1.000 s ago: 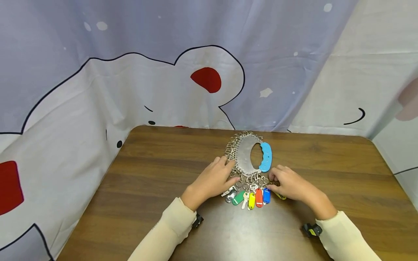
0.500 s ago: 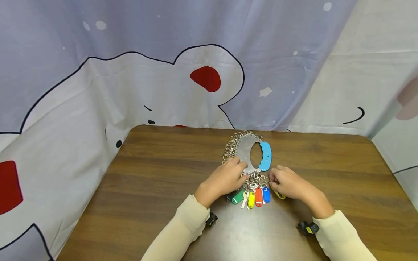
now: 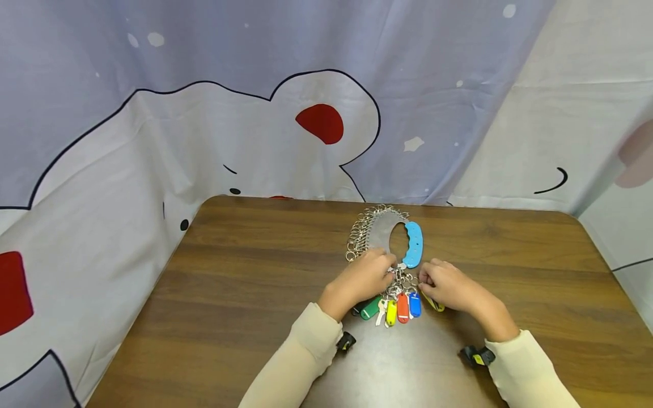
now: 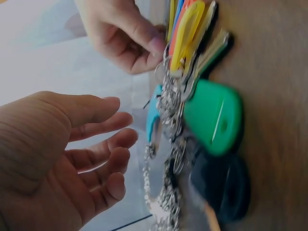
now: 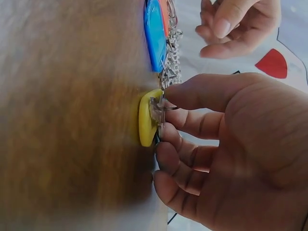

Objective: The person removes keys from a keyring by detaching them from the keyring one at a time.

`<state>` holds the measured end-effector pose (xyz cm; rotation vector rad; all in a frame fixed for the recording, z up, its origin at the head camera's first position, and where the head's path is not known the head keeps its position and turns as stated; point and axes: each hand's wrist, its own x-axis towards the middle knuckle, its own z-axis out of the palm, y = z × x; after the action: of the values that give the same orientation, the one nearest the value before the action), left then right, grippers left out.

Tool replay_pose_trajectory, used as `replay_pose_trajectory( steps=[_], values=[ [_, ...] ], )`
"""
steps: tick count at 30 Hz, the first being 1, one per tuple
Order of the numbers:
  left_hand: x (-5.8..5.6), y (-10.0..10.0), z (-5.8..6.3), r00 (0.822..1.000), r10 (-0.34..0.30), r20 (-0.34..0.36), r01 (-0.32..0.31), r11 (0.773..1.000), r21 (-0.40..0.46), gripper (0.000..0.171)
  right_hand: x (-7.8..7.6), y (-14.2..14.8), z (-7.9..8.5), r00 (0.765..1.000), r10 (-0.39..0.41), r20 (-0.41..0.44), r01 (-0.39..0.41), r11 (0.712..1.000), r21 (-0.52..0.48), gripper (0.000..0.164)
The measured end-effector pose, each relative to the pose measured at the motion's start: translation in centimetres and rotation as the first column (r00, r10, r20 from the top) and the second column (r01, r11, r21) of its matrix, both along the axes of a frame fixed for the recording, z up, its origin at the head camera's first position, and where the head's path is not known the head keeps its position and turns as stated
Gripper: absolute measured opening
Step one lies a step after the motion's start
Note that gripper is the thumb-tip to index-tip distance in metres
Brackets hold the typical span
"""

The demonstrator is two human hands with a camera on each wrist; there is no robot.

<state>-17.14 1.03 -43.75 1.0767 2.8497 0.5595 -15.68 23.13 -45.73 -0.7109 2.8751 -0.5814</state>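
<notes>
Well, two hands work over one wooden counter; the left hand is spread loosely, its thumb apart from four softly bent fingers, and has hold of nothing; in its wrist view the fingertips sit near the metal clips, with a gap between. The right hand pinches one small metal ring between thumb and first finger, the other three fingers bent beneath; just beside that grip is one yellow tag.

One grey metal plate with one blue handle lies on the counter past the hands, its lower part covered by the left one; the key rings fanned round its outer edge are too many and too small to count. Below the plate six tags make a row; from the left they are one dark tag, partly hidden in the head view, one green tag, one small yellow tag, one red tag, one blue tag and the yellow one by the right hand; at least one silver key lies between green and yellow. Two pale sleeves show; one patterned curtain hangs behind.
</notes>
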Motion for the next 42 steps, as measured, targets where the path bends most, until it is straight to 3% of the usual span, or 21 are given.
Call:
replay_pose_trajectory(
  steps=[5, 11, 17, 31, 42],
  values=[
    [-0.2, 1.4, -0.4, 0.999, -0.032, 0.023, 0.031, 0.999, 0.012, 0.019, -0.1, -0.1, 0.0, 1.000, -0.018, 0.014, 0.018, 1.000, -0.014, 0.009],
    [-0.5, 2.7, -0.5, 0.995, -0.003, 0.097, 0.002, 1.000, 0.010, 0.017, -0.2, -0.2, -0.1, 0.997, -0.061, 0.041, 0.062, 0.998, -0.022, 0.008],
    [-0.7, 3.7, -0.9, 0.993, -0.006, 0.116, 0.003, 1.000, 0.026, 0.016, -0.1, -0.2, -0.1, 0.999, -0.049, 0.024, 0.049, 0.998, -0.026, 0.009],
    [-1.0, 4.8, -2.1, 0.996, 0.041, 0.076, -0.042, 0.999, 0.009, 0.004, -0.1, -0.2, -0.2, 0.998, -0.032, -0.058, 0.029, 0.998, -0.059, 0.012],
    [-1.1, 5.0, -2.3, 0.993, 0.068, 0.096, -0.073, 0.996, 0.043, 0.009, -0.3, -0.2, 0.2, 0.996, -0.062, -0.063, 0.054, 0.990, -0.130, 0.014]
  ],
)
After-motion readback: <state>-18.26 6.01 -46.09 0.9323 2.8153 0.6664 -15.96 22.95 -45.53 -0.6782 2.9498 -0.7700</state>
